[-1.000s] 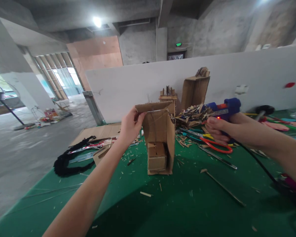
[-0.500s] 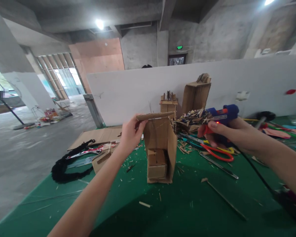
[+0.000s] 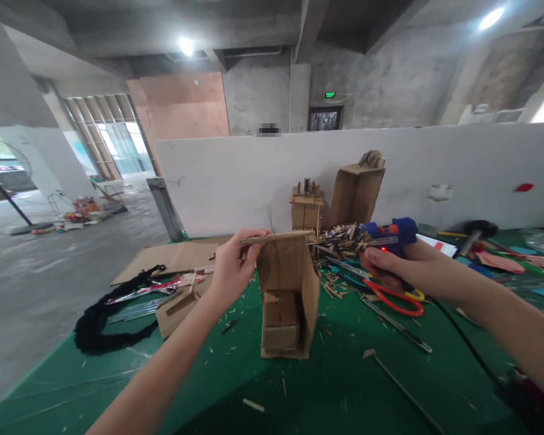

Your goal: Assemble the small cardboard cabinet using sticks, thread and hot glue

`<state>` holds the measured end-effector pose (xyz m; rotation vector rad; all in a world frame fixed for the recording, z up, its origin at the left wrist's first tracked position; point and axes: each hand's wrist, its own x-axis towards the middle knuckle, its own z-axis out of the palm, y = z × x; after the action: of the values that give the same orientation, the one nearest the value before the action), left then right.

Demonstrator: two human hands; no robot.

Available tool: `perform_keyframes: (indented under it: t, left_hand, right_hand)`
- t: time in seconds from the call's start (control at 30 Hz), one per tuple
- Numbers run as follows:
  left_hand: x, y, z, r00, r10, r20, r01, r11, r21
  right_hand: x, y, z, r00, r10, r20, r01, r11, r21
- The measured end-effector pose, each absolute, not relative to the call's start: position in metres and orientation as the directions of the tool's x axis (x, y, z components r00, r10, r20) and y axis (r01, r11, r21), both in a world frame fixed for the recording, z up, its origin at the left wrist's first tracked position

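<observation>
Now my left hand [image 3: 229,270] pinches the flat cardboard roof strip [image 3: 276,237] atop the upright brown cardboard box [image 3: 286,296]; my right hand [image 3: 392,266] clenches the blue glue gun [image 3: 390,232]; gluing comes next, I judge, nozzle brought to the seam.

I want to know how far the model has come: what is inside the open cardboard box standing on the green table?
Inside the open cardboard box two small cardboard blocks are stacked low down. The left hand holds its top flap, which covers the upper interior.

Matt brown cardboard box [image 3: 288,290], blue plastic glue gun [image 3: 390,232], green felt table [image 3: 344,386].
</observation>
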<state>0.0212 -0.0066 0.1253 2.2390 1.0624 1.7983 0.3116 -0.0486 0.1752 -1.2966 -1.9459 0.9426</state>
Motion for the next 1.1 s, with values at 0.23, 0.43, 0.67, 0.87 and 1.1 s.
perform_keyframes:
  t: [0.23, 0.43, 0.67, 0.87, 1.1]
  left_hand:
    - [0.021, -0.006, 0.124, 0.077, 0.546, 0.834, 0.442, -0.769, 0.462]
    - [0.019, -0.003, 0.124, 0.079, 0.532, 0.843, 0.468, -0.767, 0.439]
    - [0.02, -0.003, 0.124, 0.079, 0.532, 0.843, 0.512, -0.747, 0.424]
    - [0.021, -0.003, 0.125, 0.076, 0.543, 0.836, 0.499, -0.747, 0.44]
    - [0.022, -0.004, 0.126, 0.076, 0.541, 0.838, 0.49, -0.752, 0.441]
  right_hand:
    - [0.311, -0.048, 0.176, -0.321, 0.943, 0.085, 0.506, 0.246, -0.826]
    - [0.308, -0.054, 0.177, -0.292, 0.956, 0.043, 0.446, 0.175, -0.878]
    - [0.312, -0.06, 0.177, -0.336, 0.941, 0.034, 0.479, 0.201, -0.855]
    - [0.314, -0.066, 0.179, -0.351, 0.936, 0.004, 0.5, 0.191, -0.845]
    - [0.324, -0.069, 0.175, -0.409, 0.912, -0.03, 0.512, 0.203, -0.835]
